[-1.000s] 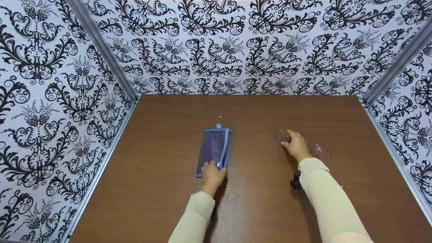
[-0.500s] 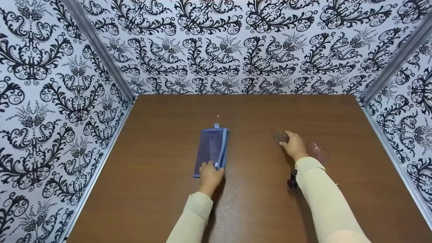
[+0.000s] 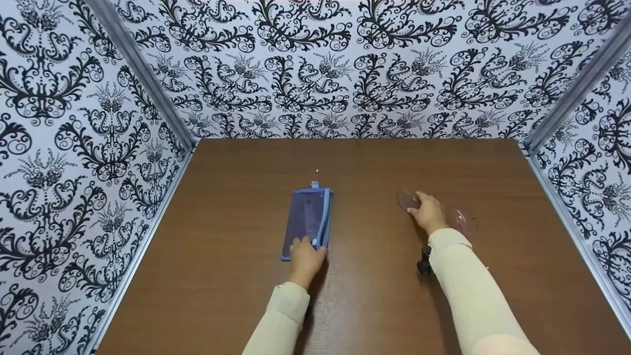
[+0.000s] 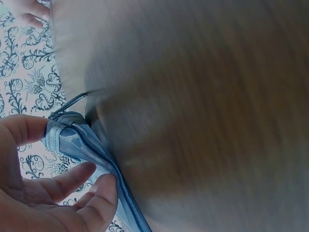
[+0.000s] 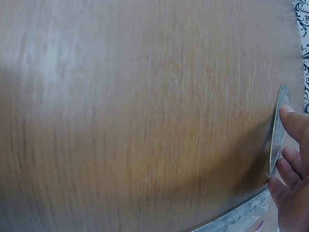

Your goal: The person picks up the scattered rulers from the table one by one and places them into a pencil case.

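A blue pouch [image 3: 299,217] with see-through panels and a zipper along its right side lies left of centre on the table. My left hand [image 3: 306,259] grips its near right corner; in the left wrist view the thumb and fingers take the pouch's zippered edge [image 4: 96,153]. To the right, my right hand [image 3: 428,213] pinches a thin, clear round disc [image 3: 407,199] by its edge. The right wrist view shows this disc [image 5: 276,137] nearly edge-on, tilted up over the wood, its shadow beside it. Part of it is hidden behind the fingers.
A second clear, pinkish round piece [image 3: 462,221] lies on the table [image 3: 374,276] just right of my right hand. A black device [image 3: 424,261] sits at the right sleeve. Patterned walls [image 3: 315,69] with metal posts close in the table's back and sides.
The head view has turned slightly, so everything appears a little further left. Both hands keep their holds on the pouch and the disc, with hardly any movement.
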A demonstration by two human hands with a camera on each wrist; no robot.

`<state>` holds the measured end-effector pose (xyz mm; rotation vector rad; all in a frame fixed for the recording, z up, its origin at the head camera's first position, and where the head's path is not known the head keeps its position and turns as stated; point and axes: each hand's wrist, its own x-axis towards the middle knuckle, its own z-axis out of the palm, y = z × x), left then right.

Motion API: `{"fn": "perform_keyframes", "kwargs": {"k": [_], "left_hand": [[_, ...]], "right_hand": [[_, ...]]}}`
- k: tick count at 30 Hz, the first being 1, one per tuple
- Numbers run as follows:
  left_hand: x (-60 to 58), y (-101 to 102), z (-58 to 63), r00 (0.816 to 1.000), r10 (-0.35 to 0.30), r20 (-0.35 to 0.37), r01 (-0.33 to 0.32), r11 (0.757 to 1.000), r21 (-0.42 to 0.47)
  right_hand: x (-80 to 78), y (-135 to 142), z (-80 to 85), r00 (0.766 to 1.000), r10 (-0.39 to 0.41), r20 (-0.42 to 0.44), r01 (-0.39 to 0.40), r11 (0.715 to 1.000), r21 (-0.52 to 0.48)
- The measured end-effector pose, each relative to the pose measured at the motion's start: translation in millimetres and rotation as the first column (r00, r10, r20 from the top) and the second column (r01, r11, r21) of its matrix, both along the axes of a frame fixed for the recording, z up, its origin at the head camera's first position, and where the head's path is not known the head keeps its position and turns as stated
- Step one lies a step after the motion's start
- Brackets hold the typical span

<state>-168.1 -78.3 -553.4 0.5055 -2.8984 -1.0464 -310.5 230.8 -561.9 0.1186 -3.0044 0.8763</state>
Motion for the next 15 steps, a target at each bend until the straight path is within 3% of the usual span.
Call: {"fn": "perform_keyframes", "kwargs": {"k": [7, 15], "left_hand": [[1.2, -0.6, -0.6, 1.0, 0.002, 0.0, -0.002, 1.0, -0.002], [0.6, -0.9, -0.6, 1.0, 0.0, -0.018, 0.001, 1.0, 0.01]], "right_hand": [[3.1, -2.5, 1.7, 0.998, -0.024, 0.054, 0.025, 1.0, -0.011], [0.0, -2.1, 2.1, 0.999, -0.018, 0.048, 0.018, 1.0, -0.003]]}}
